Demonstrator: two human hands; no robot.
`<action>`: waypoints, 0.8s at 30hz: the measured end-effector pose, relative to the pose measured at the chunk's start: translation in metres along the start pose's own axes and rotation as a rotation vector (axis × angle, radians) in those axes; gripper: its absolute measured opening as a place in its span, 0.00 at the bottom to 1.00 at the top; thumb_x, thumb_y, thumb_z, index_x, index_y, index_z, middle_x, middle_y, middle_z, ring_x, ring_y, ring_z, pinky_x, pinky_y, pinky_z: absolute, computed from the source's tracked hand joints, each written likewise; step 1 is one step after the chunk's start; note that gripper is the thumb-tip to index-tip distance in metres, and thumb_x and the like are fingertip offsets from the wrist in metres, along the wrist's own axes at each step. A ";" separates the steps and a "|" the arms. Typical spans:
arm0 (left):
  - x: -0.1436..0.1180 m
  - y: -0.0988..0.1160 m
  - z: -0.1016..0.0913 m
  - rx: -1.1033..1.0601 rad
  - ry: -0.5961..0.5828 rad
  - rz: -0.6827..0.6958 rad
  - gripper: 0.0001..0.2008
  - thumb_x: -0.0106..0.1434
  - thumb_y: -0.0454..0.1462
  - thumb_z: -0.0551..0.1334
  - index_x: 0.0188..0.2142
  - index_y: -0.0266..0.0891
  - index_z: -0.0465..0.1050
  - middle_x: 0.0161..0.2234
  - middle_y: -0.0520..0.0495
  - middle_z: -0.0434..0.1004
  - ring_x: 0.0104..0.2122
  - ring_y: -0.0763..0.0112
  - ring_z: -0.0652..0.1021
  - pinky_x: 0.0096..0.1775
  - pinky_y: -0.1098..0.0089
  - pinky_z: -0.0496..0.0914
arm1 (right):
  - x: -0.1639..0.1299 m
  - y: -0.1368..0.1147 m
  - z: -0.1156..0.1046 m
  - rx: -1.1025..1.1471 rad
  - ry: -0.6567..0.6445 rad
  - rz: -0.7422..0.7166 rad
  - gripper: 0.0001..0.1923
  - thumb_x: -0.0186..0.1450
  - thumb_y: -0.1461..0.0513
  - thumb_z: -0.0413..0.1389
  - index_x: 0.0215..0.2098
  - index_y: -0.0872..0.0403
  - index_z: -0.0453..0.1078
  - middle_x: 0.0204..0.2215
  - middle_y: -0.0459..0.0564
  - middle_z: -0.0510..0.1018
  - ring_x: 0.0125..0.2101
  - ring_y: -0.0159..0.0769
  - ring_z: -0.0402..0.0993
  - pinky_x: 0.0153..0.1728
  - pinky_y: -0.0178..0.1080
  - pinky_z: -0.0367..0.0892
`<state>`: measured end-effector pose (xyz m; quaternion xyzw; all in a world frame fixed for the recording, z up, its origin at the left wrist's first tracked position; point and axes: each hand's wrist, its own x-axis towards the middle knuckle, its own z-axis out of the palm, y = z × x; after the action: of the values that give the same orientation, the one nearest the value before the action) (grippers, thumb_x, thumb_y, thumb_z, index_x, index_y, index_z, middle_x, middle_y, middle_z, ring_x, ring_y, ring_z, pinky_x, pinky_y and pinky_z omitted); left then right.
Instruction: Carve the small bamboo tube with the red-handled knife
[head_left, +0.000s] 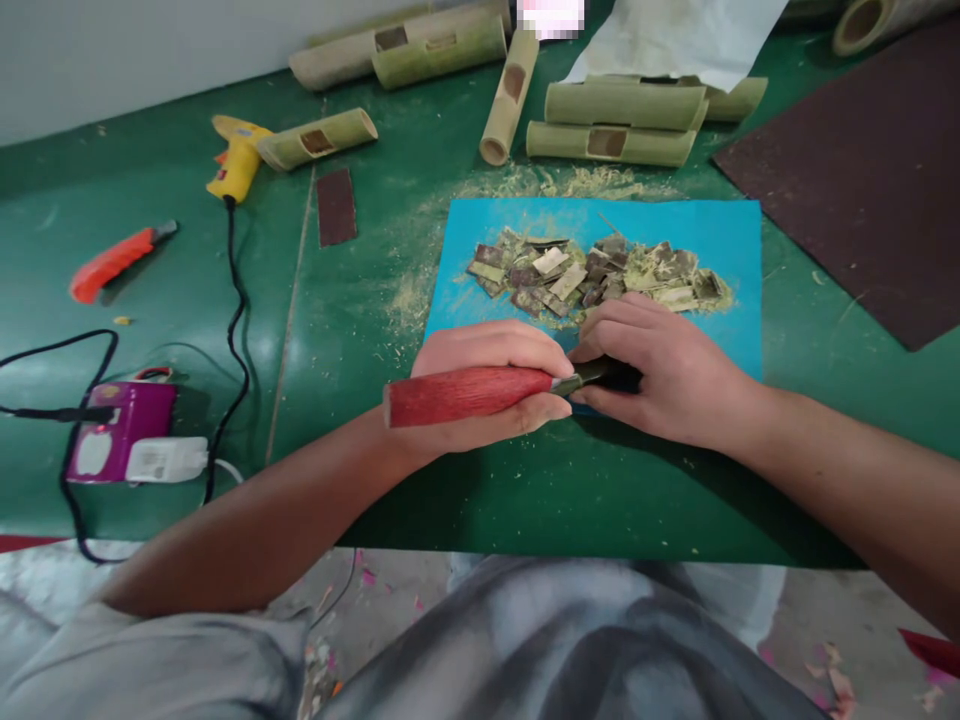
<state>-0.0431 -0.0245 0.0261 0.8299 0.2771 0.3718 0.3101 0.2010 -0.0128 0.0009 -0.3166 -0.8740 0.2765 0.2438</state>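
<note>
My left hand (491, 385) is wrapped around the red wooden handle of a carving tool (465, 394) that lies horizontally over the near edge of a blue mat (720, 240). The tool's dark metal end runs right into my right hand (664, 375), which closes over it and over something small that I cannot see. Both hands touch at the fingertips. Just beyond them, a pile of cut bamboo chips (592, 275) and shavings lies on the mat.
Several bamboo tubes with cut windows (611, 120) lie along the far side of the green table (360, 300). A yellow glue gun (236, 160), an orange utility knife (112, 265), sandpaper (335, 205) and a purple power strip (124, 430) sit at left. A dark sheet (862, 180) lies at right.
</note>
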 end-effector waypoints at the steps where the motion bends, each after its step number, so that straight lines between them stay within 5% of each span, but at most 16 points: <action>1: 0.000 0.000 0.000 -0.002 0.004 0.003 0.07 0.66 0.41 0.72 0.40 0.41 0.81 0.39 0.46 0.89 0.39 0.68 0.87 0.45 0.69 0.82 | 0.000 0.000 0.000 0.005 0.001 0.002 0.02 0.67 0.62 0.60 0.39 0.50 0.73 0.39 0.54 0.80 0.41 0.47 0.75 0.42 0.48 0.67; 24: -0.002 -0.003 0.002 -0.005 0.003 0.054 0.08 0.63 0.38 0.74 0.41 0.42 0.81 0.38 0.46 0.88 0.38 0.68 0.87 0.44 0.71 0.83 | 0.000 0.000 0.000 -0.006 -0.005 -0.012 0.02 0.69 0.60 0.59 0.39 0.51 0.72 0.39 0.54 0.80 0.41 0.46 0.75 0.42 0.47 0.66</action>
<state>-0.0435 -0.0250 0.0223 0.8357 0.2542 0.3819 0.3018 0.2009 -0.0126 0.0009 -0.3115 -0.8773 0.2733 0.2421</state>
